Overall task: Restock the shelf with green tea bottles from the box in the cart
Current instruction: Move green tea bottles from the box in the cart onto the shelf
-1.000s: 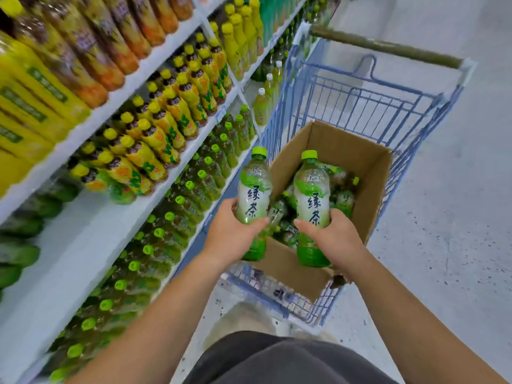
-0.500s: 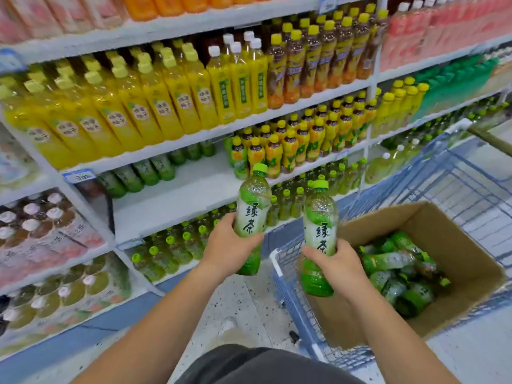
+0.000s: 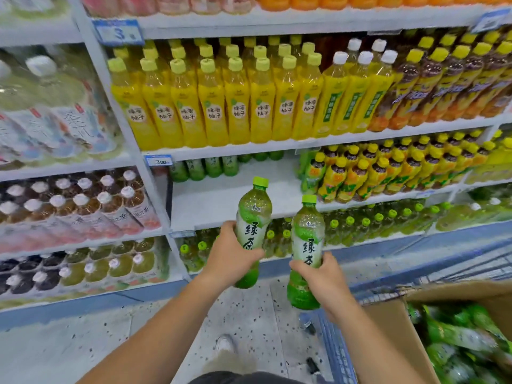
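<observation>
**Two green tea bottles held up in front of the shelf**

The left hand (image 3: 231, 256) curls its fingers round the lower half of a clear plastic green tea bottle with a lime-green cap (image 3: 253, 217) and holds it upright. The right hand (image 3: 321, 275) grips a second, matching green tea bottle (image 3: 307, 234) the same way, just beside the first and slightly lower. Both bottles are in the air in front of the white metal shelf (image 3: 221, 200), where a short row of dark green bottles (image 3: 205, 167) stands at the back. Yellow-labelled drink bottles (image 3: 213, 106) fill the shelf above. At lower right, the brown cardboard box (image 3: 388, 328) sits in the blue wire cart (image 3: 335, 345), with more green tea bottles (image 3: 457, 336) lying inside it.
</observation>
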Motion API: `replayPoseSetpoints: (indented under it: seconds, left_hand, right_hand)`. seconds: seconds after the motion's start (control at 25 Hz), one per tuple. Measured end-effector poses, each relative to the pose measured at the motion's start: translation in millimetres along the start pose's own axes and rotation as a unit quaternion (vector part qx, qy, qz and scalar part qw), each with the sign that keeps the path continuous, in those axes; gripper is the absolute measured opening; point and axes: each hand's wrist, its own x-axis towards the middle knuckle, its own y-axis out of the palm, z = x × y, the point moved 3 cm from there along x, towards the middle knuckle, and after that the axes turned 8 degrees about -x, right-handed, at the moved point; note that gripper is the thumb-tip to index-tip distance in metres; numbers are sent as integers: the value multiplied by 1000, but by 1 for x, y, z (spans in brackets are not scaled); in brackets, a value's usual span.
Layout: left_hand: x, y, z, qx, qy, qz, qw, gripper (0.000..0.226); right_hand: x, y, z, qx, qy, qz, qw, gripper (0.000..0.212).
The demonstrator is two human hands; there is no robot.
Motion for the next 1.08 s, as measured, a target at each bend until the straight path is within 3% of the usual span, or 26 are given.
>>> replayPoseSetpoints:
  seconds: [0.2, 0.32, 0.64, 0.84, 1.08]
  left_hand:
    - [67, -22, 19, 40, -15, 24, 999, 45]
    - [99, -25, 28, 55, -12, 21, 998, 47]
    - [214, 3, 81, 69, -4, -31, 997, 43]
    - [286, 23, 90, 64, 55, -65, 994, 38]
    - [331, 30, 89, 30, 103, -105, 989, 46]
  right_hand:
    - [46, 42, 34, -12, 15, 3, 1000, 33]
    - [82, 53, 45, -24, 7, 3, 1000, 39]
    - [225, 77, 36, -45, -48, 28, 997, 32]
    - [300, 91, 41, -37, -125, 23, 991, 25]
    - [348, 98, 48, -24, -219, 9, 975, 35]
